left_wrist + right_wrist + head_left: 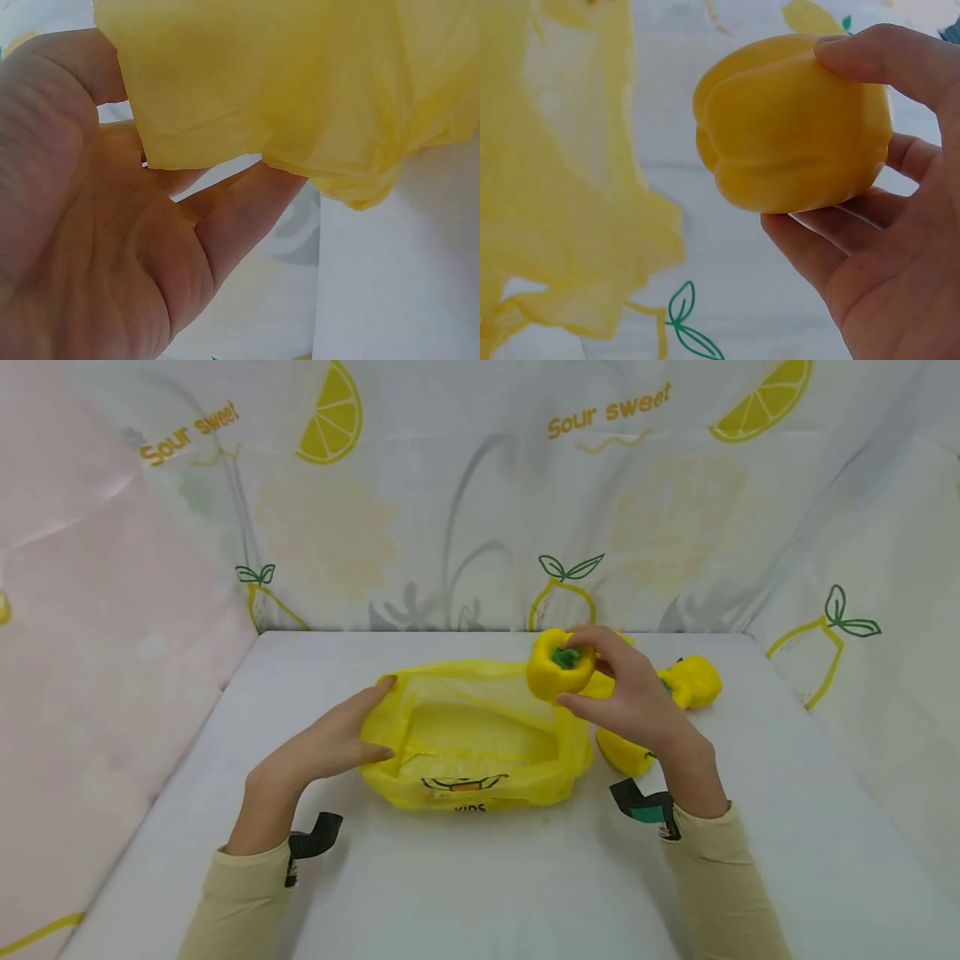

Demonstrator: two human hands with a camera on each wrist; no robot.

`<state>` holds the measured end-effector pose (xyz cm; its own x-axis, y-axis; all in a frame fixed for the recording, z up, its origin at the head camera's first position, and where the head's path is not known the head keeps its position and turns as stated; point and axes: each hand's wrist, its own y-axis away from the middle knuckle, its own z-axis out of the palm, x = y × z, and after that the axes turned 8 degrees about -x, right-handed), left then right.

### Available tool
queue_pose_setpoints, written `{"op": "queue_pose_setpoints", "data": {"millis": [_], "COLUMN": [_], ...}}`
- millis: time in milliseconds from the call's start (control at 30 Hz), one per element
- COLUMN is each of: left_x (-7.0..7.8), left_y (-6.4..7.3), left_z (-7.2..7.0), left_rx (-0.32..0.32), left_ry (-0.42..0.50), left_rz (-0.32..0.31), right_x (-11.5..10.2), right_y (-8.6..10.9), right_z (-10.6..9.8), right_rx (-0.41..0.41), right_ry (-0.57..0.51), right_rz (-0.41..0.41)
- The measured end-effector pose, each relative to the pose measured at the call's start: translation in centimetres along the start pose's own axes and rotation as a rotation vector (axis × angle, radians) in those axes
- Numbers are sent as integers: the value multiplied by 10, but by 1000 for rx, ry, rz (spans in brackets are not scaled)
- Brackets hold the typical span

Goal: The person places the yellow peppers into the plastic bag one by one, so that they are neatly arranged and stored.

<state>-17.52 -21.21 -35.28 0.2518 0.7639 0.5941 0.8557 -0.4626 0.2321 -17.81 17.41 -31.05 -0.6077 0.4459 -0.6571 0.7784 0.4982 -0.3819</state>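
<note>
A yellow plastic bag [472, 789] with a printed picture and letters stands with its mouth spread wide, its inside showing. My left hand [333, 735] holds the bag's left side, thumb and fingers apart at the rim. In the left wrist view, the fingertips pass behind the thin plastic [225, 97]. Over the bag's right rim, my right hand [630, 693] grips a yellow bell pepper [551, 672] with a green stem. From the right wrist, the thumb lies on one side of the pepper [787, 127] and fingers on the other.
More yellow bell peppers lie right of the bag, one at the far right [697, 681] and one nearer [624, 754], partly hidden by my right hand. A lemon-print cloth [465, 485] hangs behind the white table [480, 885].
</note>
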Motion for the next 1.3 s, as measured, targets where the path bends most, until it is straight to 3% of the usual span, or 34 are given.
{"op": "queue_pose_setpoints", "data": {"millis": [267,433,767,933,1100,1300], "left_x": [2,3,6,8,9,8], "left_y": [-2,-4,-5,-5,-6,-7], "left_z": [4,6,9,11,13,14], "left_rx": [0,8,9,2,-5,-2], "left_ry": [15,6,30,23,18,11], "left_rz": [-6,4,29,16,9,19], "right_x": [-18,-25,-8,7,23,31], "right_y": [-21,-38,-57,-58,-59,-59], "right_z": [36,63,113,132,151,166], "right_rx": [-123,-201,-319,-331,-317,-262], "right_ry": [-23,31,5,-39,-75,-28], "right_rz": [-57,-89,-94,-75,0,55]}}
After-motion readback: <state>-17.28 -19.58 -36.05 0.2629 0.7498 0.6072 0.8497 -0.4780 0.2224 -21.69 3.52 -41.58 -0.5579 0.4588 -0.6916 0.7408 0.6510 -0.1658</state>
